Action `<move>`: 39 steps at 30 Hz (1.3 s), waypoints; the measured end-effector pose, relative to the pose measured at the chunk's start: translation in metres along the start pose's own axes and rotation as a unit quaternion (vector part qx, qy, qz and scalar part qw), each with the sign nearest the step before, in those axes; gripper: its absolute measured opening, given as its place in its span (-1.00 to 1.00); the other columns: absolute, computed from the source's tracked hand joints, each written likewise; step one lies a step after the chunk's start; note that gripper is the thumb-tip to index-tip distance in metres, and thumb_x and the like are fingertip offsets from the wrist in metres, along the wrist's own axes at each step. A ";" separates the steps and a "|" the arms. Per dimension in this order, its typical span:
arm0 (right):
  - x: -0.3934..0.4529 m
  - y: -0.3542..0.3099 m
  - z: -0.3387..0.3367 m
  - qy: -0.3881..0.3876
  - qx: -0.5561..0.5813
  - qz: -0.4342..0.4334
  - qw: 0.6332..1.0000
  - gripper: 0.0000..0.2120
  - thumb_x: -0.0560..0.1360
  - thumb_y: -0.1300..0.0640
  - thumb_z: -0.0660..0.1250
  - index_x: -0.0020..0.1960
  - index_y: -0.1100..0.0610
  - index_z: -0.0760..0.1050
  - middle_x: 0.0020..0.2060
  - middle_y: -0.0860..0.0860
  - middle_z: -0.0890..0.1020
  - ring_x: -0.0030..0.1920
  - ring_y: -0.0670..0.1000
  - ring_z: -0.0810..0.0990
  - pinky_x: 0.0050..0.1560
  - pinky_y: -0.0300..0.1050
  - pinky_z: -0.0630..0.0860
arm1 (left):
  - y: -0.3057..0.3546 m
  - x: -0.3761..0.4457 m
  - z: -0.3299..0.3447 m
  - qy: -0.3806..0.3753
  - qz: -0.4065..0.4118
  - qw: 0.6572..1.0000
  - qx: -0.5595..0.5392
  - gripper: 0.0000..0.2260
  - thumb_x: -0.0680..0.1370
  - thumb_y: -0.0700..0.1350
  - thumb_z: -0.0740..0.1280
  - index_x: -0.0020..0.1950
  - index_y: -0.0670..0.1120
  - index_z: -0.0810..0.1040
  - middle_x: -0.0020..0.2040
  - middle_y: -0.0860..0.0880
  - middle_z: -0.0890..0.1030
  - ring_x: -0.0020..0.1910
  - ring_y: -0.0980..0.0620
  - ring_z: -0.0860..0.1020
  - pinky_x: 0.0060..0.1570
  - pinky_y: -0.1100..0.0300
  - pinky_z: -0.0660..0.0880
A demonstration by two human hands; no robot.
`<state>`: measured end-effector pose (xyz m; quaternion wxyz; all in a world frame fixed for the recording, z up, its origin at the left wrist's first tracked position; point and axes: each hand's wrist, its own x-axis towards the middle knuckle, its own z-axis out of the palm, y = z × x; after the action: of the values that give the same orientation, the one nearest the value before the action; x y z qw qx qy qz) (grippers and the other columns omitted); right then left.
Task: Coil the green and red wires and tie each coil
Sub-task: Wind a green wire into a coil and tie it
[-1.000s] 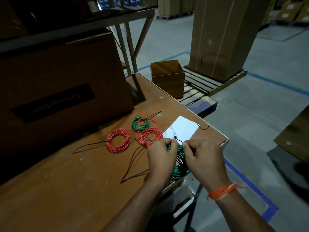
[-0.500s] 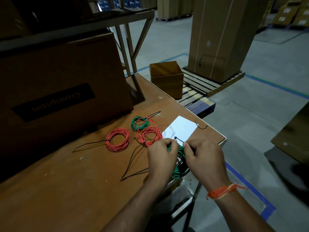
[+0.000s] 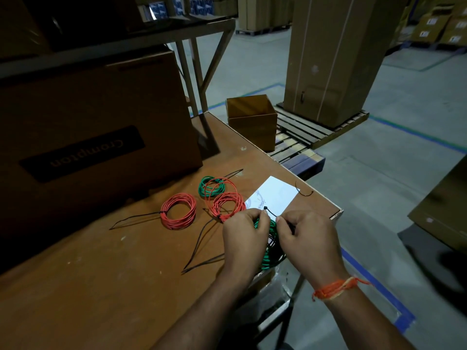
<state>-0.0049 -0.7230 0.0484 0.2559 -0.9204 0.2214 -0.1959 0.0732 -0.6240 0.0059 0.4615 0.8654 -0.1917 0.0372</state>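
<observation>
Warehouse bench (image 3: pixel 106 286), near its corner: my left hand (image 3: pixel 243 239) and right hand (image 3: pixel 307 239) hovered knuckles-up over the green coil (image 3: pixel 271 251), each pinching the black tie (image 3: pixel 270 211) between thumb and forefinger. Three tied coils lay just left.

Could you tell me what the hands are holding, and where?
Both hands, left hand and right hand, hold the green coil at its top, pinching the black cable tie there.

At the near right edge of the brown counter (image 3: pixel 101 286), the left hand (image 3: pixel 243 239) and right hand (image 3: pixel 307 238) held a green wire coil (image 3: pixel 271 251), pinching a black tie (image 3: pixel 270 212) above it. Two red coils (image 3: pixel 179 210) (image 3: pixel 228 204) and another green coil (image 3: pixel 211 186) lay farther left.
</observation>
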 end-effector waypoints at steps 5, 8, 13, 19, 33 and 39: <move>-0.001 0.000 -0.001 -0.001 0.005 -0.002 1.000 -0.66 0.57 0.09 0.33 -0.36 -0.04 0.36 -0.51 -0.13 0.36 -0.47 -0.20 0.35 -0.42 -0.38 0.11 | -0.002 0.000 0.002 0.000 -0.004 1.000 0.000 -0.66 0.55 0.05 0.20 -0.26 -0.13 0.60 -0.36 -0.08 0.61 -0.33 -0.02 0.58 -0.27 -0.09 0.49; 0.000 0.002 0.002 0.008 0.005 -0.004 1.000 -0.67 0.57 0.06 0.33 -0.37 -0.02 0.41 -0.50 -0.10 0.40 -0.46 -0.16 0.37 -0.42 -0.34 0.12 | -0.002 -0.001 0.002 0.000 -0.008 1.000 -0.002 -0.70 0.54 0.02 0.23 -0.25 -0.12 0.61 -0.35 -0.07 0.61 -0.32 -0.01 0.59 -0.26 -0.08 0.49; 0.002 0.005 0.007 0.030 -0.002 -0.016 0.999 -0.75 0.58 0.02 0.32 -0.20 0.05 0.67 -0.37 -0.07 0.62 -0.37 -0.12 0.49 -0.40 -0.36 0.20 | 0.000 -0.002 0.002 0.006 -0.001 1.000 -0.006 -0.69 0.55 0.04 0.25 -0.22 -0.10 0.64 -0.33 -0.05 0.63 -0.29 0.02 0.60 -0.24 -0.06 0.50; 0.003 0.003 0.007 0.034 0.003 -0.016 0.999 -0.78 0.60 0.02 0.30 -0.02 0.01 0.71 -0.19 -0.07 0.73 -0.26 -0.09 0.60 -0.33 -0.34 0.38 | 0.000 -0.004 0.002 -0.005 0.013 1.000 -0.015 -0.68 0.57 0.04 0.22 -0.22 -0.11 0.64 -0.32 -0.07 0.62 -0.29 0.00 0.59 -0.23 -0.07 0.50; 0.013 0.013 0.015 -0.020 0.088 -0.008 0.996 -0.74 0.61 0.08 0.27 -0.17 0.04 0.67 -0.34 -0.08 0.66 -0.31 -0.14 0.59 -0.34 -0.25 0.40 | 0.001 -0.003 0.000 -0.033 0.067 0.997 -0.013 -0.74 0.59 0.00 0.27 -0.15 -0.05 0.69 -0.31 0.02 0.65 -0.30 0.09 0.60 -0.25 0.01 0.51; 0.024 0.014 0.012 -0.083 0.290 0.076 0.950 -0.80 0.57 0.20 0.33 -0.11 0.11 0.73 -0.22 -0.06 0.74 -0.17 -0.18 0.67 -0.15 -0.23 0.57 | -0.002 -0.002 -0.004 -0.048 0.109 0.993 0.001 -0.70 0.60 -0.05 0.28 -0.32 -0.11 0.49 -0.45 -0.04 0.43 -0.42 0.01 0.42 -0.37 0.00 0.37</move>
<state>0.0159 -0.7413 0.0370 0.5433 -0.8000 0.2025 -0.1542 0.0725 -0.6196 0.0062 0.4440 0.8405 -0.3070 0.0461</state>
